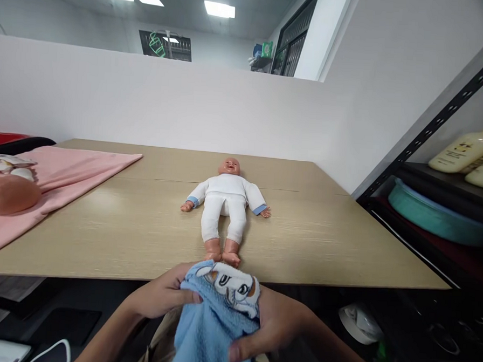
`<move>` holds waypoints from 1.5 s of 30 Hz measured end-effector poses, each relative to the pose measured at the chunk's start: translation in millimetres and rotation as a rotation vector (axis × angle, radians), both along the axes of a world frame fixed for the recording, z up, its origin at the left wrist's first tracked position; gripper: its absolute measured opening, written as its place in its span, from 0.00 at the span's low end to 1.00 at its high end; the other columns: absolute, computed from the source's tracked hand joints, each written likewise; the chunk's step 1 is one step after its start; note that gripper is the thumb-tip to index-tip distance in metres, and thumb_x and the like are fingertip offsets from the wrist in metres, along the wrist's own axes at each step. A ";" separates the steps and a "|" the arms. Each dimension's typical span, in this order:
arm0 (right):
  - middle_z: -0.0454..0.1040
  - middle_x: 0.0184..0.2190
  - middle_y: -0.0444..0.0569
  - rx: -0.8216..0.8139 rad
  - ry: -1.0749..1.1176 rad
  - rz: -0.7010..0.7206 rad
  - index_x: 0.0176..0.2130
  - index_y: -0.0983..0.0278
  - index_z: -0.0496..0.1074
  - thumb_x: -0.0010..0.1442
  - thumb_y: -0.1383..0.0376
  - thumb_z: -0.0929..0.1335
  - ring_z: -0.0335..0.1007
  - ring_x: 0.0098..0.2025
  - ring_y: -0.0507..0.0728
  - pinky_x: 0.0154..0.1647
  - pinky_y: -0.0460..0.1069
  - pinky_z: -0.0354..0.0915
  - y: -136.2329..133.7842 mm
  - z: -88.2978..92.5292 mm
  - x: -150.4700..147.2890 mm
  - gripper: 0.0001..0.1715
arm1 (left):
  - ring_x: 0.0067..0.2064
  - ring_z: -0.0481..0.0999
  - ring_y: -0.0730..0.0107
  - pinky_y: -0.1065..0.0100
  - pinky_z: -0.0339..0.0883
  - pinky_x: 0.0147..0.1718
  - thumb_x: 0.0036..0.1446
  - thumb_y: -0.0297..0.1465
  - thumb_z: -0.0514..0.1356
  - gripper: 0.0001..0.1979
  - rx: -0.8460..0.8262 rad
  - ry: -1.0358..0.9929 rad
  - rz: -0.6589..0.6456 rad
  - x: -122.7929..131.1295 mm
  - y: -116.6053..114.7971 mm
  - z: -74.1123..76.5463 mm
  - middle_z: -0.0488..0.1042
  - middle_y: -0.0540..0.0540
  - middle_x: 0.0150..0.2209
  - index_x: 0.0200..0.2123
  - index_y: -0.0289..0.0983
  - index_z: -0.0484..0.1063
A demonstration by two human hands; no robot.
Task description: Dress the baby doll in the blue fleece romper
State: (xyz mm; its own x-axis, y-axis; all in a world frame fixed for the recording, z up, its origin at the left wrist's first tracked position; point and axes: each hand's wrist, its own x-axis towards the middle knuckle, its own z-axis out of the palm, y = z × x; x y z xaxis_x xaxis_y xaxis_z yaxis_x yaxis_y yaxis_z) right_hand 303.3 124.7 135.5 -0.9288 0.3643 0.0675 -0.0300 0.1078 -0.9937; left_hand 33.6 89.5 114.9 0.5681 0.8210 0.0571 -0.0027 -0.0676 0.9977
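Observation:
A light-blue fleecy cloth (211,330) with an embroidered white animal face hangs between my hands at the table's front edge. I cannot tell whether it is a garment or a towel. My left hand (166,291) pinches its upper left side, thumb on top. On the other side my right hand (276,323) grips it, thumb in front and the fingers hidden behind the fabric. Just beyond the cloth lies a baby doll (225,202) on its back, feet towards me, arms spread. It wears a white top with blue cuffs and white trousers; its feet are bare.
The wooden table (323,239) ends at a white wall. A pink cloth (84,164) covers its left side, with a skin-toned rounded object (8,194) on it. On the right, a dark shelf holds a turquoise basin (434,215) and pale yellow bottles (465,152).

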 end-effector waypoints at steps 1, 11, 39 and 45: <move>0.70 0.71 0.55 0.005 0.025 -0.042 0.74 0.55 0.64 0.50 0.55 0.86 0.64 0.74 0.67 0.78 0.63 0.55 -0.5 -0.5 -0.6 0.62 | 0.61 0.77 0.47 0.48 0.67 0.64 0.61 0.56 0.69 0.35 -0.048 -0.041 0.062 1.2 -0.5 -7.5 0.82 0.39 0.56 0.62 0.39 0.78; 0.74 0.67 0.58 0.027 -0.013 -0.153 0.72 0.60 0.66 0.69 0.49 0.75 0.69 0.70 0.64 0.75 0.63 0.60 4.4 -7.0 -5.8 0.40 | 0.50 0.82 0.50 0.57 0.77 0.52 0.45 0.63 0.75 0.45 -0.197 -0.020 -0.161 -2.0 -1.0 -15.5 0.83 0.41 0.48 0.54 0.34 0.80; 0.85 0.38 0.49 0.376 -0.117 -0.773 0.39 0.60 0.78 0.55 0.69 0.72 0.81 0.42 0.62 0.51 0.56 0.76 2.5 5.0 -32.0 0.09 | 0.48 0.77 0.56 0.62 0.71 0.50 0.61 0.44 0.71 0.23 -0.140 0.056 0.354 18.8 -18.1 -0.4 0.81 0.44 0.47 0.54 0.39 0.76; 0.82 0.54 0.54 0.593 -0.348 -0.693 0.55 0.59 0.78 0.61 0.69 0.70 0.78 0.58 0.67 0.62 0.60 0.71 15.9 6.9 -41.3 0.23 | 0.42 0.78 0.57 0.62 0.69 0.44 0.67 0.38 0.58 0.15 0.018 0.325 0.618 19.1 -7.8 -6.0 0.79 0.47 0.42 0.54 0.41 0.65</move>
